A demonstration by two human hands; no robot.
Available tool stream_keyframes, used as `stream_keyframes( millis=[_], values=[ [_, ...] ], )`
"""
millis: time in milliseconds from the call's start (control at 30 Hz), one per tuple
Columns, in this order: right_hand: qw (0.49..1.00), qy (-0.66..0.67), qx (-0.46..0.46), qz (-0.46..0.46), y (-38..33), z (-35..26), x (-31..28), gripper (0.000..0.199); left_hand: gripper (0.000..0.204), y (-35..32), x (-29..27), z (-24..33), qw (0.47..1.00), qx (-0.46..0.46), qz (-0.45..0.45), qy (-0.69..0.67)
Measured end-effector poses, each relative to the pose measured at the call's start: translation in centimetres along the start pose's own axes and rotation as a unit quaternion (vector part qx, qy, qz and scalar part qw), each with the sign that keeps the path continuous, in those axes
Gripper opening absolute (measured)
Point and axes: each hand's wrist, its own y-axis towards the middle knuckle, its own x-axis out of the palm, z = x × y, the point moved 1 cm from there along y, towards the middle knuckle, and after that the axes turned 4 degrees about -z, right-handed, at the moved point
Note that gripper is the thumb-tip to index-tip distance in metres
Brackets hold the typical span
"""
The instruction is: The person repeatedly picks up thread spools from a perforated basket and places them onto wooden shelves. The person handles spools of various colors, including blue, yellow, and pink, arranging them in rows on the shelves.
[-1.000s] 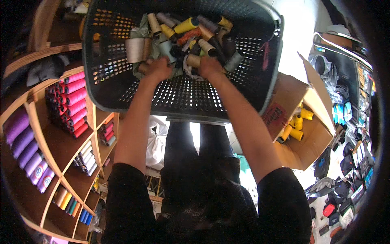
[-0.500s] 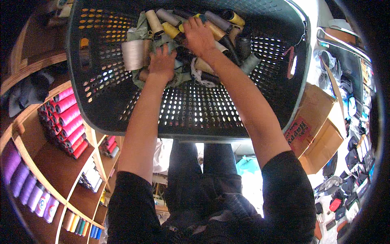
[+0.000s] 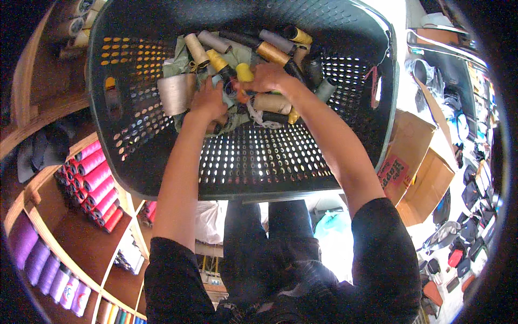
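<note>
A dark plastic basket point(image 3: 259, 195) with perforated walls holds a heap of thread spools and cones in front of me. My left hand point(image 3: 209, 101) reaches into the heap, fingers apart, beside a large pale cone of thread point(image 3: 172, 95). To its right, my right hand point(image 3: 270, 79) is closed around a small yellow thread spool point(image 3: 244, 72); part of its grip is hidden. Near the hands lie a beige spool point(image 3: 196, 49), a yellow spool on a dark core point(image 3: 217, 61), a golden-brown spool point(image 3: 272, 53) and a tan spool point(image 3: 271, 102) beside tangled white thread point(image 3: 263, 120).
On the left, curved wooden shelving point(image 3: 62, 245) holds stacked pink and red spools point(image 3: 97, 181) and a row of purple cones point(image 3: 49, 272). An open cardboard box point(image 3: 415, 167) stands right of the basket. Beyond it, many small items point(image 3: 458, 264) lie scattered.
My right hand has drawn lower in the heap, with the yellow spool now showing at its fingers. My left hand has shifted slightly left and down. The basket appears lower in view.
</note>
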Motion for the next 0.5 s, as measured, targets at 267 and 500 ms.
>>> stream_keyframes(
  millis=[267, 500],
  values=[
    [0.912, -0.109, 0.050, 0.391, 2.2, 5.6, -0.1, 0.059, 0.089, -0.7, 0.0, 2.1, 0.998, 0.009, -0.017, 0.052],
    [0.907, -0.081, 0.108, 0.399, 5.2, 4.6, 1.3, 0.079, 0.086, -0.3, 0.8, 1.7, 0.998, 0.017, 0.017, 0.064]
  ],
)
